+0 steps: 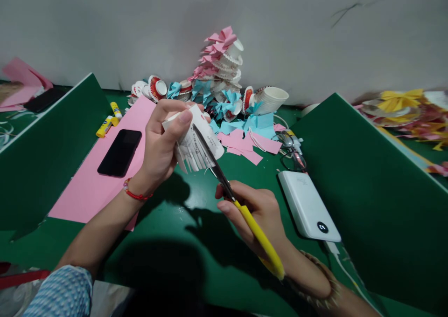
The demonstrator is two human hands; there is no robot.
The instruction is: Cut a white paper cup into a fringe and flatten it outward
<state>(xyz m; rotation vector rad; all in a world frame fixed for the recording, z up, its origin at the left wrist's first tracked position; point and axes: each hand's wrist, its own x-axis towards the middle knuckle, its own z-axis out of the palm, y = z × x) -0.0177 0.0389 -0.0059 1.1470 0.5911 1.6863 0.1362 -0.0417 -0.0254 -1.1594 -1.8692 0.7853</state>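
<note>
My left hand (163, 140) grips a white paper cup (206, 133) with dark print, its wall slit into narrow strips along the lower side. In my right hand (259, 210) is a pair of scissors (257, 230) with yellow handles. Its dark blades lie against the cup's wall, pointing up and to the left, at the uncut part beside the strips. My fingers cover part of the cup and part of the scissor handles. Both hands are held above the green table (168, 251).
Pink paper (87, 191) lies left under a black phone (120, 153), near yellow glue sticks (105, 127). Behind stand stacked cut cups (231, 63), paper bows (227, 103) and pink scraps (241, 144). Glasses (294, 160) and a white power bank (308, 205) lie right. Green dividers (381, 191) flank the space.
</note>
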